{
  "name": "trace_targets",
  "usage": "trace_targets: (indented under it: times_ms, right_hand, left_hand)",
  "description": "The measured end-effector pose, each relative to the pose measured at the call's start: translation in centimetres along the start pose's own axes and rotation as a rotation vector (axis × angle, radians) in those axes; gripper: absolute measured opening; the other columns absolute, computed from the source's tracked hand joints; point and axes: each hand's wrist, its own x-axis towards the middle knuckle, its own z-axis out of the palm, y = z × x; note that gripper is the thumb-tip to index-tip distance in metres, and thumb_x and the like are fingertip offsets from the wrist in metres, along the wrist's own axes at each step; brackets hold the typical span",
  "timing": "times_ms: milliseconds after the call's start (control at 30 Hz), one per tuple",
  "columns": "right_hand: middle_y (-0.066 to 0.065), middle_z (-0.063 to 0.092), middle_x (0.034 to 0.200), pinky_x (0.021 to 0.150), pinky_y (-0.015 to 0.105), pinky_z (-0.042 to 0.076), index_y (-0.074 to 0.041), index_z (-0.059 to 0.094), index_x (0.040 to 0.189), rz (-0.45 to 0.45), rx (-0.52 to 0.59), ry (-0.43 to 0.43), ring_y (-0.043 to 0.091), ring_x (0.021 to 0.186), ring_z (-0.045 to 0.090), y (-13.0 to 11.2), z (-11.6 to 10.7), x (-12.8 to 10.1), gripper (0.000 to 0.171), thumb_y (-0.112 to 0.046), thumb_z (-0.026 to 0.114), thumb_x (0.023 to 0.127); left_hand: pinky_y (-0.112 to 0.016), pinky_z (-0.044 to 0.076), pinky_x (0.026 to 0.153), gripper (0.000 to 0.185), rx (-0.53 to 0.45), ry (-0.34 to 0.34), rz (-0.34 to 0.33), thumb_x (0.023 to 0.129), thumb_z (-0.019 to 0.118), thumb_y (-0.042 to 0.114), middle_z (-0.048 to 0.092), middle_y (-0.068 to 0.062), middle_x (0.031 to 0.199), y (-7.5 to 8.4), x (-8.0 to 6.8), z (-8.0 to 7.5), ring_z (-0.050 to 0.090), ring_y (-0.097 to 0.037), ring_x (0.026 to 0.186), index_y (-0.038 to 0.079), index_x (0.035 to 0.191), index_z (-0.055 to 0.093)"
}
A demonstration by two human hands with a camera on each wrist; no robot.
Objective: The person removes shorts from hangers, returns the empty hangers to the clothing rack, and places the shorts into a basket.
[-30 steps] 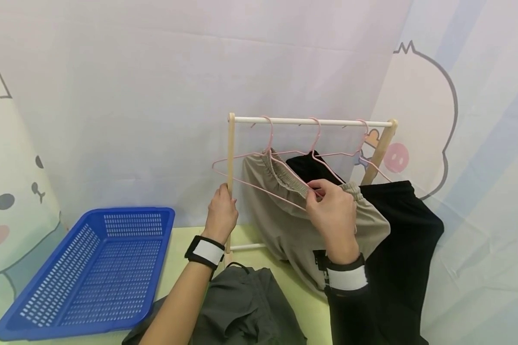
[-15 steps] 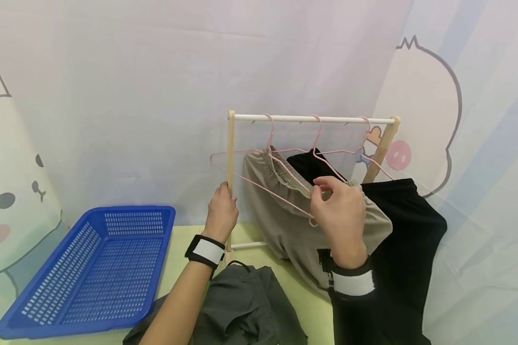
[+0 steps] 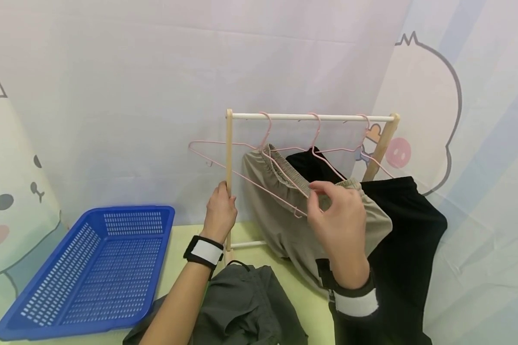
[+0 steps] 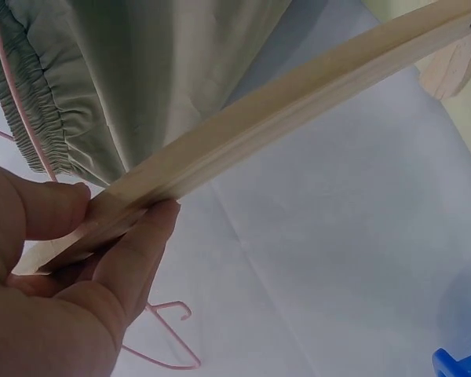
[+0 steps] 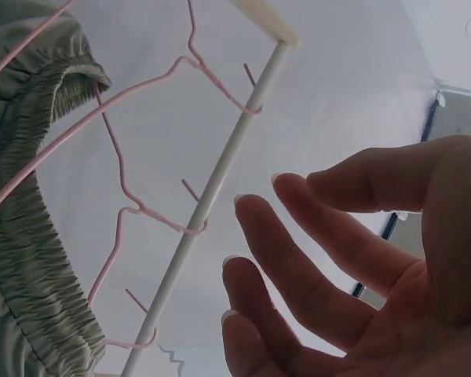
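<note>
In the head view my left hand (image 3: 221,211) grips the light wooden post (image 3: 229,148) of a small clothes rack. The left wrist view shows its thumb and fingers around that post (image 4: 298,102). Khaki elastic-waist trousers (image 3: 280,215) hang from a pink hanger (image 3: 259,187), whose left end sticks out past the post. My right hand (image 3: 341,225) hovers in front of the waistband, thumb and index finger close together. The right wrist view has this hand (image 5: 400,314) with loosely bent fingers and nothing between them.
Black trousers (image 3: 406,225) hang farther right on the rack's white rod (image 3: 285,116). Dark grey trousers (image 3: 250,302) lie on the pale green table in front. A blue plastic basket (image 3: 112,273) stands on the left.
My right hand has let go at the khaki trousers' waistband and hanger and drawn slightly back to the right. The hanger's left end has swung further left. My left hand stays on the post.
</note>
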Motion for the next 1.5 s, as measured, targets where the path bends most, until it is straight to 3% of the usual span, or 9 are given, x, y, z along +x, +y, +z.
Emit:
trace_targets:
  times_ms: [133,500,633,733,967,1067,1267,1500]
  right_hand:
    - [0.007,0.078,0.096,0.077,0.044,0.047,-0.011,0.081,0.100,-0.066,0.030,-0.013,0.034,0.087,0.059,-0.4,0.3,-1.5,0.016,-0.006,0.069,0.091]
    - [0.003,0.078,0.101,0.072,0.042,0.052,-0.015,0.080,0.104,-0.191,0.094,-0.089,0.027,0.086,0.060,-1.6,1.7,-5.6,0.022,-0.004,0.076,0.086]
    - [0.002,0.077,0.101,0.072,0.039,0.052,-0.016,0.080,0.104,-0.223,0.093,-0.154,0.024,0.088,0.059,-1.9,2.3,-6.7,0.022,-0.005,0.078,0.086]
    - [0.003,0.076,0.101,0.075,0.039,0.054,-0.016,0.080,0.106,-0.227,0.086,-0.207,0.024,0.091,0.060,-2.0,2.7,-7.2,0.022,-0.006,0.079,0.086]
    - [0.000,0.075,0.105,0.074,0.035,0.053,-0.019,0.079,0.112,-0.223,0.056,-0.341,0.020,0.088,0.059,-1.6,3.8,-8.5,0.027,-0.011,0.082,0.087]
    - [0.001,0.074,0.105,0.075,0.036,0.053,-0.019,0.078,0.114,-0.234,0.059,-0.393,0.020,0.088,0.060,-1.4,4.2,-9.3,0.027,-0.012,0.081,0.088]
    - [0.002,0.073,0.107,0.078,0.038,0.052,-0.017,0.076,0.118,-0.245,0.063,-0.431,0.019,0.088,0.059,-1.1,5.0,-9.9,0.030,-0.012,0.081,0.088]
    - [0.002,0.073,0.111,0.077,0.037,0.053,-0.018,0.076,0.119,-0.223,0.080,-0.457,0.020,0.090,0.060,-1.0,5.5,-10.3,0.029,-0.013,0.079,0.091]
  left_hand:
    - [-0.053,0.059,0.083,0.038,0.001,0.002,0.004,0.103,0.061,0.002,0.063,-0.027,0.112,-0.1,0.0,-0.1,0.067,-0.044,0.102,-0.010,0.137,0.049]
    - [-0.052,0.059,0.080,0.042,-0.016,-0.017,-0.018,0.103,0.062,0.005,0.064,-0.026,0.111,0.2,0.1,-0.9,0.068,-0.043,0.099,-0.009,0.140,0.049]
    - [-0.051,0.060,0.075,0.047,-0.006,-0.040,-0.038,0.103,0.064,0.010,0.066,-0.026,0.110,0.3,-0.1,-1.4,0.069,-0.042,0.096,-0.008,0.142,0.048]
    - [-0.051,0.059,0.079,0.051,0.026,-0.093,-0.056,0.103,0.065,0.015,0.065,-0.026,0.114,0.5,-0.4,-2.1,0.069,-0.042,0.099,-0.008,0.145,0.046]
    - [-0.054,0.055,0.094,0.053,0.125,-0.317,-0.025,0.104,0.063,0.024,0.063,-0.028,0.131,1.7,-2.1,-6.4,0.065,-0.041,0.117,-0.006,0.146,0.050]
    - [-0.054,0.054,0.097,0.045,0.119,-0.353,0.005,0.105,0.062,0.024,0.065,-0.024,0.132,2.0,-3.5,-8.5,0.065,-0.039,0.118,-0.003,0.140,0.058]
    - [-0.053,0.055,0.094,0.039,0.094,-0.335,0.016,0.106,0.060,0.024,0.067,-0.016,0.133,2.6,-6.4,-12.0,0.066,-0.035,0.117,0.003,0.139,0.061]
    - [-0.054,0.055,0.093,0.042,0.146,-0.254,-0.008,0.106,0.060,0.026,0.062,-0.013,0.139,2.7,-9.4,-15.8,0.065,-0.032,0.119,0.011,0.146,0.058]
